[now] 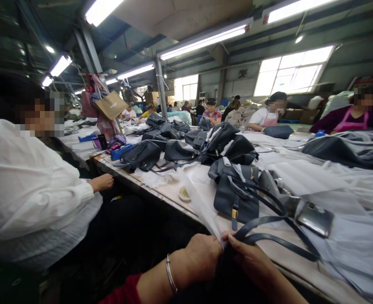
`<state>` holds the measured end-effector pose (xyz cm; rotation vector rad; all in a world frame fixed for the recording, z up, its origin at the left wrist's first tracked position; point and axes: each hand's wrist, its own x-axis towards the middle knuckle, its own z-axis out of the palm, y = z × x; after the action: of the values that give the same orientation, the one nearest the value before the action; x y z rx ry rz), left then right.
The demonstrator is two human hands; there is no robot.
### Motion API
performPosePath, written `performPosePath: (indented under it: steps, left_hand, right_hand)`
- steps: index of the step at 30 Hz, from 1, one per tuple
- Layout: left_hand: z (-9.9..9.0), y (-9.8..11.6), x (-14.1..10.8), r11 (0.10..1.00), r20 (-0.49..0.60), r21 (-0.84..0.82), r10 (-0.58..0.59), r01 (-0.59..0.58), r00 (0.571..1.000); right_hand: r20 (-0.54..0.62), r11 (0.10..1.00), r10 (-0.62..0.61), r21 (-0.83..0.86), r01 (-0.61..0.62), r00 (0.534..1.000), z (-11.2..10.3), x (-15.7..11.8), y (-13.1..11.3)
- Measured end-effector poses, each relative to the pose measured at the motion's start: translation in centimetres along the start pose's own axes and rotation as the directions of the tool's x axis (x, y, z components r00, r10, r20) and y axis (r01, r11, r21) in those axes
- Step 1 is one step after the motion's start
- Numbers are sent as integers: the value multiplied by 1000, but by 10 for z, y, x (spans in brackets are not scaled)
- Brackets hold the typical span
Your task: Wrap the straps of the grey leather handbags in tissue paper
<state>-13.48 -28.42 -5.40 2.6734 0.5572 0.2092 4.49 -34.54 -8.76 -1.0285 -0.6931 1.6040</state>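
White cloth covers the co-worker [34, 181] at my far left, whose hand [102, 183] rests just off the table [165, 195] edge. Right of it sit a blue tape dispenser [121, 152], near the edge perhaps for easy reach, and a heap of dark bags [142, 155], probably set up-table to leave working room before me. A small pale dish [183, 194] lies beside the white strip [202, 207].

That strip is my work, lying between dish and bag and tapering down to my fingers. My left hand [202, 255], wearing a bracelet [170, 272], is closed on its lower end, I judge to control the narrow part. Its long axis slants from upper left to lower right, the narrow end pointing at me, the far end towards the heap; whether that end touches the table I can't tell.

Further right, a dark bag [221, 198] lies with its gold buckle [235, 213] and tab towards me. My right hand [252, 257] grips the dark straps [262, 220] behind its thumb, likely to steady them; my fingers hide the exact pinch. The straps loop out rightward and back. Beyond lie a phone [316, 219], apparently laid outside the loop, and white sheets [354, 240].
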Motion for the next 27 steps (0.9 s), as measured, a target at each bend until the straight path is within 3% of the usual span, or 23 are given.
performPosePath:
  steps: [3, 7, 11, 14, 16, 18, 20, 23, 25, 27]
  left_hand:
    - [12, 8, 1, 986, 97, 167, -34, 17, 995]
    - [20, 18, -3, 972, 172, 232, -9, -32, 985]
    - [-8, 17, -8, 988, 182, 115, 76, -98, 980]
    - [-42, 7, -3, 993, -51, -34, 109, -111, 993]
    - [-58, -1, 4, 989, -183, -41, 129, -139, 974]
    - [-63, -8, 10, 982, -140, -20, 183, -187, 973]
    - [-58, -15, 11, 977, 13, -53, 207, -206, 978]
    - [-36, -29, -5, 982, 188, -174, 104, -71, 977]
    - [-17, -41, -29, 971, 236, -197, -84, 133, 968]
    - [3, -52, -59, 921, 258, -187, -289, 341, 922]
  right_hand:
    - [1, 995, 31, -98, -31, 1000, 0, -7, 0]
    - [74, 964, 9, -267, 11, 997, -1, -9, 1]
    - [12, 957, 6, -290, -2, 1000, -5, -7, 6]
    - [37, 955, -20, -294, 30, 999, -6, -11, 7]
    - [102, 960, -31, -275, 58, 994, -3, -17, 3]
    - [186, 962, -51, -254, 98, 981, 3, -24, -3]
    - [261, 957, -46, -265, 117, 964, 7, -28, -7]
    - [287, 933, -31, -335, 131, 957, 4, -29, -4]
    - [211, 929, -93, -334, 161, 973, -6, -25, 2]
    - [109, 945, -156, -274, 180, 982, -16, -21, 6]
